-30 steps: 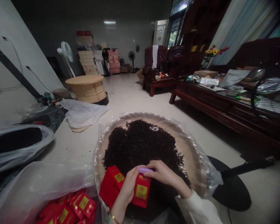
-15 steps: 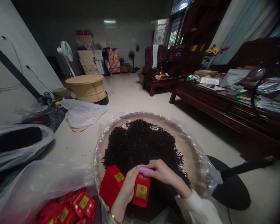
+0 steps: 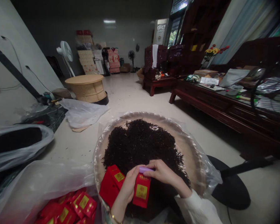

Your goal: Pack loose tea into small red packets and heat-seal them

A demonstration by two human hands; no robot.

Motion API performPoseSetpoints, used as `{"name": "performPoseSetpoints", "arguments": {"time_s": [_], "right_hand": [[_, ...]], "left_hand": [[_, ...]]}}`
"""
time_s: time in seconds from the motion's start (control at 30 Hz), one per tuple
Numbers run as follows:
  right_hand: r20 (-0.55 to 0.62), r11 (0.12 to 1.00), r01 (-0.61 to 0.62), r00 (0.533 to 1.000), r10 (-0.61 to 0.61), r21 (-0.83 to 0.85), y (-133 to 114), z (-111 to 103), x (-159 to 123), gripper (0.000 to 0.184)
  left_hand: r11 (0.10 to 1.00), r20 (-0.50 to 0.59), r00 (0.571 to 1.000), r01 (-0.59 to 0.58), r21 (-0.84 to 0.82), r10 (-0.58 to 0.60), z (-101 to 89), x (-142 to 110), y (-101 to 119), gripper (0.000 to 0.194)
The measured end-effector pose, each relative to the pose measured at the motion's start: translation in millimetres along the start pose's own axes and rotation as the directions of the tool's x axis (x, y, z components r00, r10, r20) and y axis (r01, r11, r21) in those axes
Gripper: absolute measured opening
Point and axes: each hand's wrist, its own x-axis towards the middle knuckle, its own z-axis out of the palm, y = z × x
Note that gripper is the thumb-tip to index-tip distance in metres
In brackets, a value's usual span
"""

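Note:
Over the front of a round tray lined with clear plastic, my hands work on a red packet with a gold label. My left hand closes around the packet's upper left side. My right hand pinches a small, smooth purple tool that lies across the packet's top edge; the left fingertips touch its other end. What kind of tool it is, I cannot make out. Dark, dry loose leaves, like tea, are heaped in the tray. More red packets lean at its left side, partly behind my left wrist.
Left of the tray, a clear plastic bag holds several red packets. A plastic-lined container of dark material stands farther left. A black fan base is close on the right, below a long dark wooden table.

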Motion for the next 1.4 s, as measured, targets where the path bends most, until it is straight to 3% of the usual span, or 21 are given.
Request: {"name": "performPoseSetpoints", "arguments": {"time_s": [0.37, 0.57, 0.7, 1.0, 1.23, 1.4], "right_hand": [[-0.005, 1.000, 0.007, 1.000, -0.007, -0.018, 1.4, 1.6, 1.2, 0.022], [-0.053, 0.995, -0.064, 0.997, 0.060, -0.077, 2.8, 3.3, 2.0, 0.021], [-0.047, 0.997, -0.078, 0.996, 0.077, -0.019, 4.5, 6.0, 2.9, 0.021], [-0.019, 0.993, -0.112, 0.993, 0.113, 0.041, 10.1, 5.7, 4.7, 0.029], [-0.025, 0.999, -0.050, 0.998, 0.050, -0.004, 2.4, 9.6, 3.9, 0.024], [-0.047, 0.995, -0.097, 0.994, 0.097, 0.019, 7.3, 11.8, 5.4, 0.026]], "left_hand": [[1.000, 0.001, 1.000, 0.000, -0.010, 0.000, -1.9, 0.7, -1.9, 0.052], [0.996, -0.019, 0.999, 0.036, -0.077, -0.038, -1.2, 0.1, -2.5, 0.059], [0.994, -0.048, 0.993, 0.106, -0.027, -0.107, -0.8, -0.3, -4.7, 0.070], [0.992, -0.158, 0.980, 0.126, -0.003, -0.124, 3.5, -1.1, -8.6, 0.084], [0.992, -0.157, 0.980, 0.122, -0.009, -0.122, 4.9, -1.6, -6.1, 0.079], [0.993, -0.180, 0.976, 0.120, -0.008, -0.119, 4.4, -1.6, -6.5, 0.078]]}}
